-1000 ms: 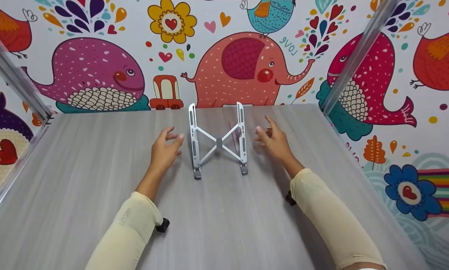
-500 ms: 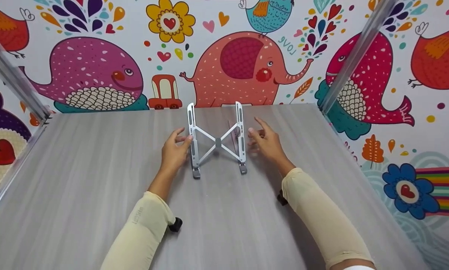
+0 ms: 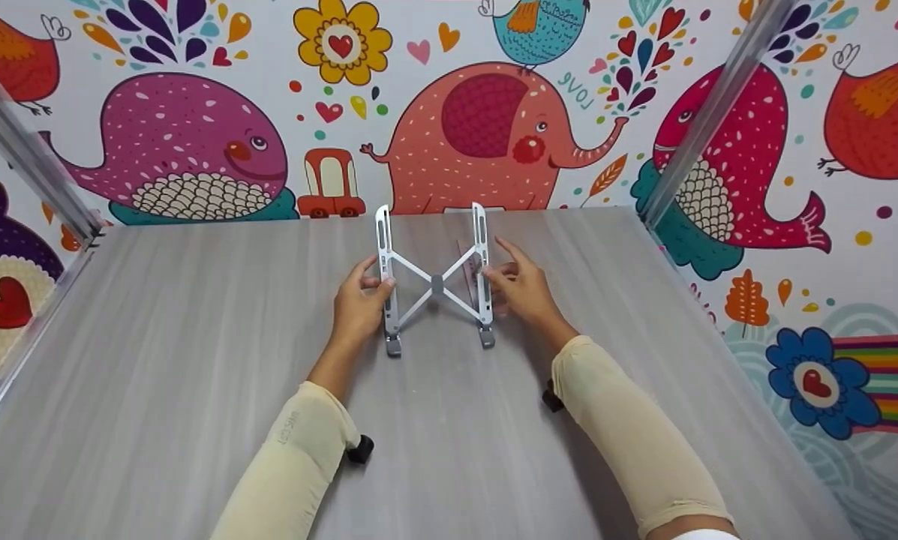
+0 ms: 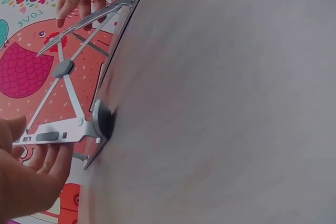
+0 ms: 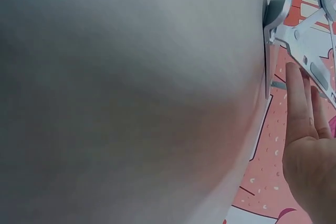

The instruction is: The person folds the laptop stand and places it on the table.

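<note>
A silver folding laptop stand stands unfolded on the table, its crossed bars meeting at a grey hub. My left hand grips its left rail, thumb on the upper side and fingers beneath. At the right rail, my right hand has its thumb tip at the rail's edge. In the right wrist view its fingers are fairly straight and reach the rail's underside; the thumb is hidden there. Grey front lips end both rails near me.
The grey wood-grain table runs back to a wall with printed cartoon animals. Metal posts stand at both back corners. A small black device sits at my left sleeve.
Both hands have moved inward to the stand. The left has taken hold of the left rail, and the right has come up to the right rail. The stand has stayed in place.
</note>
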A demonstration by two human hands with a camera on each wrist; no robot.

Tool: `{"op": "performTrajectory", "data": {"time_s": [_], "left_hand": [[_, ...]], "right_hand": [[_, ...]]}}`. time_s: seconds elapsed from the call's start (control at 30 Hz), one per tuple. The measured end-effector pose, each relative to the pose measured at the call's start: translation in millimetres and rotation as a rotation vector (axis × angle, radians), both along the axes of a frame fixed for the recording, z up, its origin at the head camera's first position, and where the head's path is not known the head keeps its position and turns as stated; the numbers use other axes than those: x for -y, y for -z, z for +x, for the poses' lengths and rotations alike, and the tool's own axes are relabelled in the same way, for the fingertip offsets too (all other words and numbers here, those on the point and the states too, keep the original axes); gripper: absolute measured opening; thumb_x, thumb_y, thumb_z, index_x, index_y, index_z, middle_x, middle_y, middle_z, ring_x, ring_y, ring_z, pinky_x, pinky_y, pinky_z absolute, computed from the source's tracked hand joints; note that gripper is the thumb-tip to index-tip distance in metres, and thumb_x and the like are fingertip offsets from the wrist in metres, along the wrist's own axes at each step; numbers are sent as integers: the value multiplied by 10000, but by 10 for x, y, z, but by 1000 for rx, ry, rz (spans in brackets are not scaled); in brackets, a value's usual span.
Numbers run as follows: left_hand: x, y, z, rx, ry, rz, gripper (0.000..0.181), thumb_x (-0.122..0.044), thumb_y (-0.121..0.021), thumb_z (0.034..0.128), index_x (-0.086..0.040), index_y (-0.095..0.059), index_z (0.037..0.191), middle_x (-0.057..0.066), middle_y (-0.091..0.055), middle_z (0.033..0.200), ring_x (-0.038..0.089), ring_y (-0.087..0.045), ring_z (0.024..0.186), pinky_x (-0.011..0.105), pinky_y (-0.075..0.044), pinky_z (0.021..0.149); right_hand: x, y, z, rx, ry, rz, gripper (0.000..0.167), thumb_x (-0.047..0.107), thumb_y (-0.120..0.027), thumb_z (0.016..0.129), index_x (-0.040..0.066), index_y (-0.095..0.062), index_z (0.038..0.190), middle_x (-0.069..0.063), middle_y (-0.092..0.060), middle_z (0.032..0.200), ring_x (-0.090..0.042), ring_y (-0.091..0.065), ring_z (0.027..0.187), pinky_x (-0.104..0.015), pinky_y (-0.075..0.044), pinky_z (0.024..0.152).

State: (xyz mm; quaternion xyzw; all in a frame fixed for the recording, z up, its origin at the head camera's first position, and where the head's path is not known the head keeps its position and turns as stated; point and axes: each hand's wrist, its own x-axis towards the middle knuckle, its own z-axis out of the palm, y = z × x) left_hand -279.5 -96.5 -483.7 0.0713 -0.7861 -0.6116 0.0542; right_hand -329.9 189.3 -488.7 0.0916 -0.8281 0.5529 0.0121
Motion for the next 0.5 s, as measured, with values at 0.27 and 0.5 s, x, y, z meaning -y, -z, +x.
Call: {"op": "performTrajectory", "data": {"time_s": [0.27, 0.5], "left_hand": [[-19, 35, -21, -1, 13, -28, 611, -144, -650, 993, -241, -434, 1556, 113, -649, 1167, 254, -647, 1026, 395, -547, 882], [2, 82, -4, -33, 4, -80, 617, -39, -607, 988, -248, -454, 1549, 138, -644, 1182, 274, -641, 1044, 412, -567, 890]], "right_hand": [[14, 57, -24, 84, -1, -36, 819, 148, -784, 894, 447, -393, 1549, -110, -640, 1076, -233, -679, 935, -458, -617, 595], [22, 66, -29, 67, -26, -34, 834, 59, -772, 893, 377, -397, 1567, -111, -634, 1021, -220, -670, 900, -469, -609, 564]]}}
